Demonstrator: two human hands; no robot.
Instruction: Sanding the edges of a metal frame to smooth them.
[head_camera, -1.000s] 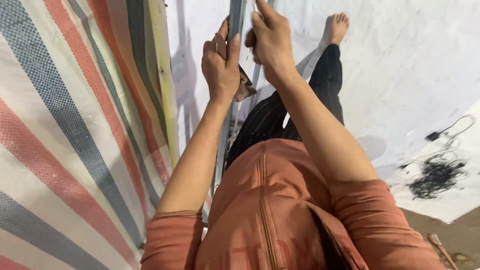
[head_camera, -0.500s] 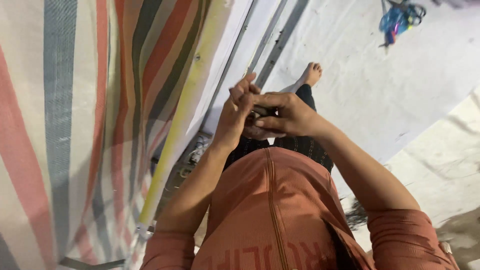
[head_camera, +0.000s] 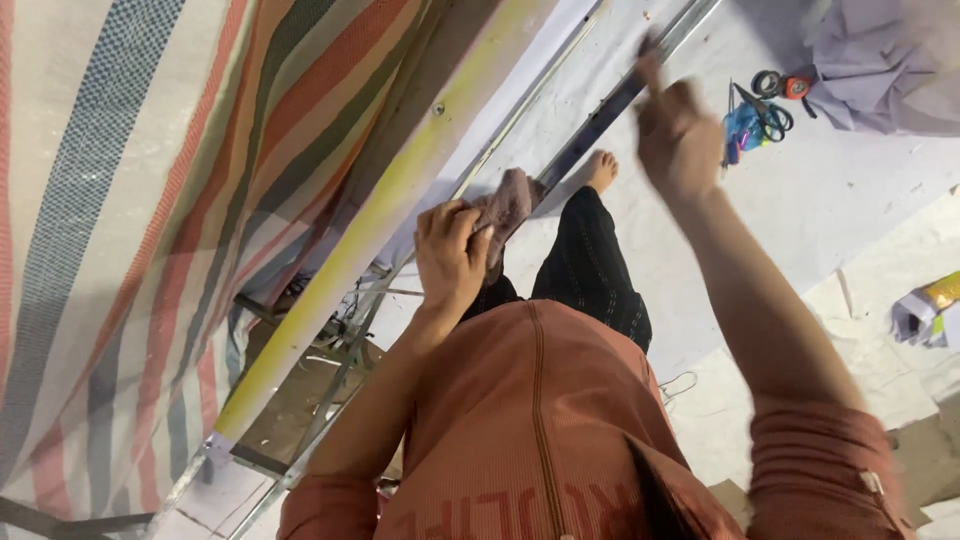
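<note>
Seen from above, a person in a rust-red top (head_camera: 540, 420) and dark trousers (head_camera: 590, 265) stands barefoot on a white floor sheet (head_camera: 800, 210). The left hand (head_camera: 450, 255) has its grip closed on a small brownish rag (head_camera: 505, 205), pressing it against a long dark metal strip (head_camera: 600, 115) that runs slantwise from lower left to upper right. The right hand (head_camera: 675, 135) is raised further up along the same strip; it is blurred, fingers partly curled with one pointing up, and whether its grip holds the strip or only touches it cannot be told. Just left of the strip lies a long yellowish beam (head_camera: 400, 190), and beyond it hangs a striped tarp (head_camera: 130, 200) in red, white and blue-grey. One bare foot (head_camera: 600, 170) shows just beside the strip. On the sheet to the upper right lie scissors (head_camera: 765, 110) and a blue bundle (head_camera: 742, 128), touching each other, near a grey cloth (head_camera: 880, 60) in the corner. At the right edge lies a crumpled paper packet (head_camera: 925, 310) with a yellow end; what it holds is not visible.
</note>
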